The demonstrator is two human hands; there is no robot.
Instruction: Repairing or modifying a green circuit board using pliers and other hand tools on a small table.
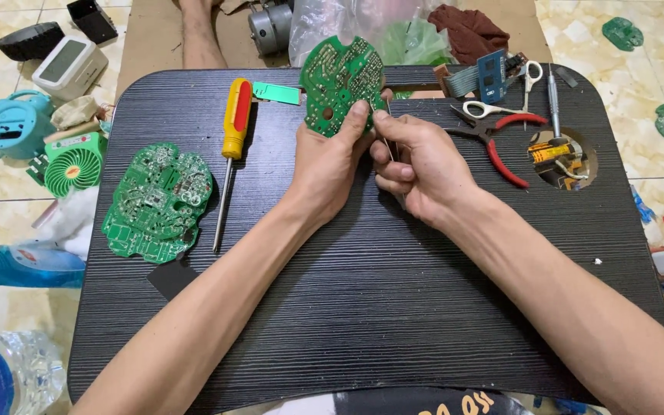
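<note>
My left hand (330, 157) holds a round green circuit board (340, 81) upright over the far middle of a black lap table (363, 292), thumb pressed on its lower edge. My right hand (413, 165) sits just beside it, fingers pinched on a thin metal wire-like piece (388, 134) whose tip points up at the board's lower right edge. A second, larger green circuit board (157, 202) lies flat on the table's left side.
A yellow-and-red screwdriver (230, 146) lies left of my hands. Red-handled pliers (493, 142), small scissors (501, 100) and a metal tool (553, 104) lie at the right by a round cup hole (561, 160). Small fans, a bottle and plastic parts lie on the tiled floor.
</note>
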